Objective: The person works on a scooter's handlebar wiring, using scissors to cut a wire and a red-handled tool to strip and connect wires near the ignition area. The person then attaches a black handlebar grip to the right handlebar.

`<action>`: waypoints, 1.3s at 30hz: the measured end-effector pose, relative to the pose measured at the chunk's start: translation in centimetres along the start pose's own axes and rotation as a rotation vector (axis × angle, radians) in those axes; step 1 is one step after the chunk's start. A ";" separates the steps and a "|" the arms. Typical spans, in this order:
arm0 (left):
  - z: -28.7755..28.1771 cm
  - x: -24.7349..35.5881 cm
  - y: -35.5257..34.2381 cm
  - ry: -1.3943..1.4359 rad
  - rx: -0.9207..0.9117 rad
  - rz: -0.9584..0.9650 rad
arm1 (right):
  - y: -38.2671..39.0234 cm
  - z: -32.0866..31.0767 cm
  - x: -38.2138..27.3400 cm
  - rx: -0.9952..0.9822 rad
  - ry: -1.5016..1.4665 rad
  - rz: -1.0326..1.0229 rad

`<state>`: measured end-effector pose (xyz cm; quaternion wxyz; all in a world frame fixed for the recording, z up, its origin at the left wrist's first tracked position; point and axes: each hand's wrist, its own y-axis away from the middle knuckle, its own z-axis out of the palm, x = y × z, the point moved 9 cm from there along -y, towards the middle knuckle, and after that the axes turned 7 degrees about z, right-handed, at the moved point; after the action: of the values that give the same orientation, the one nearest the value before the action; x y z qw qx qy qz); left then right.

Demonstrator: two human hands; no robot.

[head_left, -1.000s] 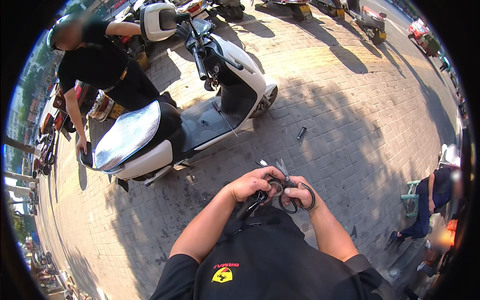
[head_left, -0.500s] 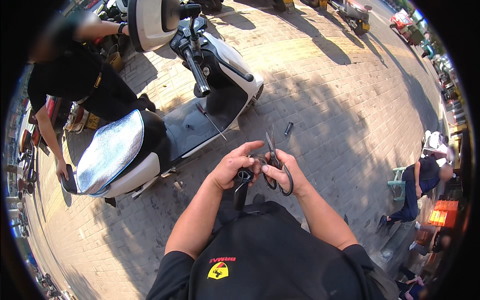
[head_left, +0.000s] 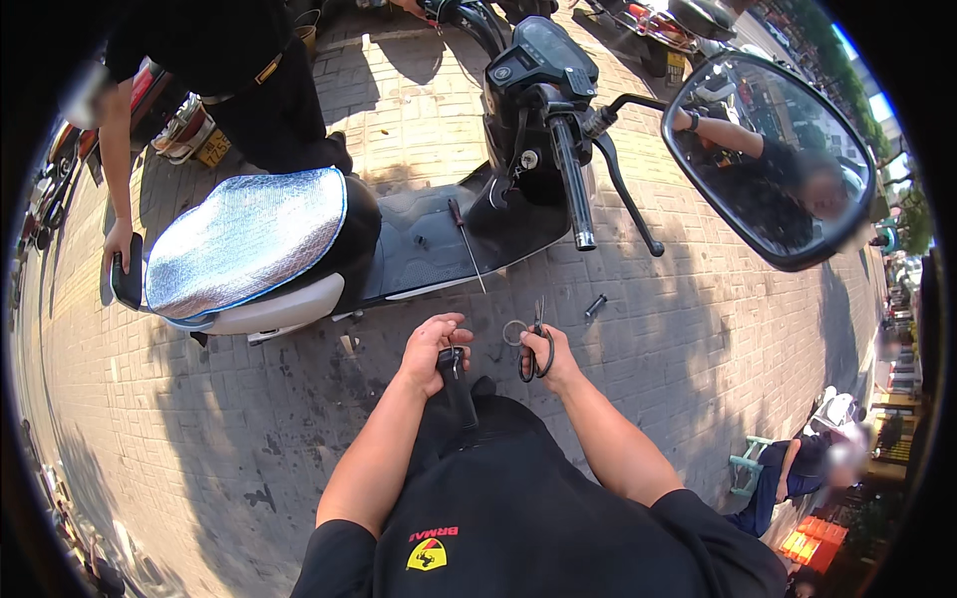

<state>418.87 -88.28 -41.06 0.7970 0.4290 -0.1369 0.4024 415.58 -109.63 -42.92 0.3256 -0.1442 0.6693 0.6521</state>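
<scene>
My left hand is curled round the upper end of a black tubular handlebar grip, which hangs down in front of my shirt. In my right hand is a pair of scissors with black handles, its blades pointing up and away. A thin ring pokes out from the same fingers, on the left of the blades; its material is unclear. Beyond my hands stands a scooter with a bare metal handlebar tube. A screwdriver lies across its footboard.
A small dark cylinder lies on the brick paving. The scooter's mirror and brake lever jut out to the right. Another person stands behind the silver-covered seat, a hand on its rear rail. Someone sits at the lower right.
My hands have moved apart; the ring, between them before, is now with my right hand and the scissors. The handlebar has swung round, bringing the mirror and brake lever into view.
</scene>
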 end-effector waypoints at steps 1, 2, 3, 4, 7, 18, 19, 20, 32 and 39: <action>-1.5 0.0 0.2 0.017 0.045 0.024 | -1.8 0.6 0.5 0.032 0.048 0.035; -2.9 -0.1 0.4 0.074 0.078 0.045 | -3.5 1.7 0.8 0.008 0.071 0.050; -4.1 -0.6 0.7 0.124 0.107 0.036 | -5.2 2.7 1.1 0.001 0.105 0.074; -5.3 -0.9 0.5 0.178 0.127 0.039 | -7.0 3.5 1.2 0.017 0.148 0.113; -8.9 -1.9 -0.2 0.278 0.178 0.021 | -11.8 6.8 0.9 0.005 0.236 0.108; -19.3 -3.3 -7.4 0.269 0.278 -0.156 | -34.7 13.1 3.9 0.122 0.422 0.081; -19.9 -3.0 -7.9 0.264 0.285 -0.165 | -36.3 13.1 4.2 0.142 0.437 0.083; -20.4 -2.8 -8.6 0.256 0.290 -0.169 | -38.1 13.0 4.4 0.166 0.462 0.091; -22.0 -1.0 -18.2 0.187 0.354 -0.146 | -36.6 17.8 2.4 -0.177 0.273 0.028; -21.2 -0.9 -22.8 0.067 0.446 -0.053 | -22.1 21.2 -2.9 -0.457 0.382 -0.167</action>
<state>432.88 -78.92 -67.24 0.6967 0.5845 -0.0067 0.4159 436.65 -92.20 -56.95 0.2055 -0.3882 0.5401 0.7179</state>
